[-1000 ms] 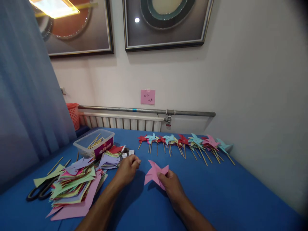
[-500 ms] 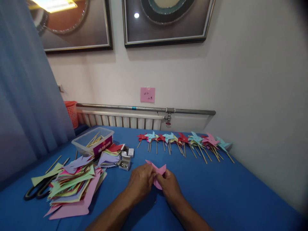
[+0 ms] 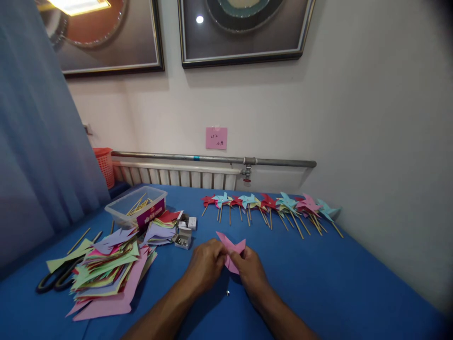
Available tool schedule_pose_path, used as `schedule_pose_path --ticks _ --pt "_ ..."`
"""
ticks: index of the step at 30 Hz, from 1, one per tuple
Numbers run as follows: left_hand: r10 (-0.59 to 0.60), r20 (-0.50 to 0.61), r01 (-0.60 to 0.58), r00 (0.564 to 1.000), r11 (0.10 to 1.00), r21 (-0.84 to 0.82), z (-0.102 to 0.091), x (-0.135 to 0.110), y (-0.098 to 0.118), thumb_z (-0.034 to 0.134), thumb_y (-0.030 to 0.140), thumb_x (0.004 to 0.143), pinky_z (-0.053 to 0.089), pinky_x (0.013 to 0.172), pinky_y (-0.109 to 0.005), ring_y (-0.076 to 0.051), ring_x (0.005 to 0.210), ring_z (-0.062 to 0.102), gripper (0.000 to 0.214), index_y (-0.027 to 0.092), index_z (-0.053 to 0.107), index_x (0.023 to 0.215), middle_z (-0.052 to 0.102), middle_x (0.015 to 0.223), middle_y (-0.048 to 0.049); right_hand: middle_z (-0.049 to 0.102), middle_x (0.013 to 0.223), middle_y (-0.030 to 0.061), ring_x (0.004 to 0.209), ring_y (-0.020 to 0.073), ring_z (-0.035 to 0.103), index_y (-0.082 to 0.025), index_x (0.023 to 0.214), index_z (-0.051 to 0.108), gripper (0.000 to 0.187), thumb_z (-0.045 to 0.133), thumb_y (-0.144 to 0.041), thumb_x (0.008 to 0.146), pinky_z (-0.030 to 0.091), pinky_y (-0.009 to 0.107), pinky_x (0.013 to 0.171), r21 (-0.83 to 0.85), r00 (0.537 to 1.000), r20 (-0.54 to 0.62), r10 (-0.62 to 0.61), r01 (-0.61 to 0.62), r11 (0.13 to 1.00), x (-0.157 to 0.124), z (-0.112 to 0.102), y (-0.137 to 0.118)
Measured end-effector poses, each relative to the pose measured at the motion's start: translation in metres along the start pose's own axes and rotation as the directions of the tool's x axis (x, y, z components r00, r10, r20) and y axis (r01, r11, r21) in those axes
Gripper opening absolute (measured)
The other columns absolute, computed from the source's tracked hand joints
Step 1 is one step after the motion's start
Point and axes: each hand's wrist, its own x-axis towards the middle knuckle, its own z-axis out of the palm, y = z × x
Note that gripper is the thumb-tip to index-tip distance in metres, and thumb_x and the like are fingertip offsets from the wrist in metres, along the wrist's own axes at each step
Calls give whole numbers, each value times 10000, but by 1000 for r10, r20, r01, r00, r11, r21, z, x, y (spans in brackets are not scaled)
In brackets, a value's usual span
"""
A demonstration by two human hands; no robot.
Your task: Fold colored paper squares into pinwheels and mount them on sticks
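A pink paper pinwheel head, its blades folded inward, is held over the blue table between both hands. My left hand pinches it from the left side, fingers closed near its middle. On the right, my right hand grips its edge with the thumb across the front. No stick shows on this pinwheel. Below the hands, a small shiny metal piece, perhaps a thumbtack, lies on the blue cloth. What the left fingertips press on is hidden.
Finished pinwheels on sticks lie in a row at the back right. A heap of cut coloured paper covers black-handled scissors at left. Behind stand a plastic box of sticks and small boxes of tacks.
Both hands and the pink pinwheel have shifted slightly, the paper a little higher. The small metal piece below the hands now shows plainly.
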Motion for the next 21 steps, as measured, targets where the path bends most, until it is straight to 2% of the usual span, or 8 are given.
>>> schedule_pose_path --ticks 3,8,11,13,17,19,21 --pt "-6 1 6 1000 999 -31 -2 1 0 541 133 845 399 730 -263 -149 775 592 160 190 672 775 665 806 -21 662 662 15 596 171 579 -147 828 666 348 682 -474 711 446 276 578 50 1000 12 -14 14 999 0 1 0" --pt "-56 -59 48 997 989 -137 -11 3 4 541 135 834 436 739 -269 -154 768 594 165 194 658 734 638 779 -18 701 702 40 630 199 612 -143 840 680 342 671 -466 727 471 290 600 44 999 4 -49 48 998 -2 0 -1" --pt "-63 -102 47 993 986 -159 -15 4 6 547 142 830 458 903 -317 -188 927 619 158 210 664 749 688 902 -35 734 774 66 696 227 647 -141 878 691 346 668 -456 737 491 299 630 40 998 7 -68 67 997 -4 -1 -3" --pt "-119 -128 88 985 970 -229 -15 6 5 562 128 805 435 1010 -344 -202 1058 619 147 210 668 746 710 1040 -52 741 790 73 712 235 658 -142 878 691 345 667 -456 738 496 301 638 27 998 2 -60 60 998 -5 -1 -4" --pt "-343 -83 274 936 854 -442 -9 10 3 592 120 746 434 1063 -353 -226 1198 615 119 188 675 694 682 1252 -95 750 793 68 718 237 669 -139 913 699 374 669 -471 744 500 296 636 60 999 -9 -42 42 997 -5 0 -7" --pt "-398 -41 314 917 779 -542 -5 10 4 623 160 722 420 1088 -383 -263 1260 590 83 182 694 686 653 1328 -118 750 787 68 719 238 666 -135 917 702 380 673 -472 744 501 301 643 62 998 -31 -52 54 997 -4 0 -6" --pt "-402 -14 301 915 708 -639 -1 9 5 661 210 685 403 1103 -407 -303 1314 552 63 180 717 683 621 1380 -139 749 796 70 728 240 662 -134 921 702 378 669 -469 749 506 310 662 60 996 -50 -70 73 996 -4 0 -6"
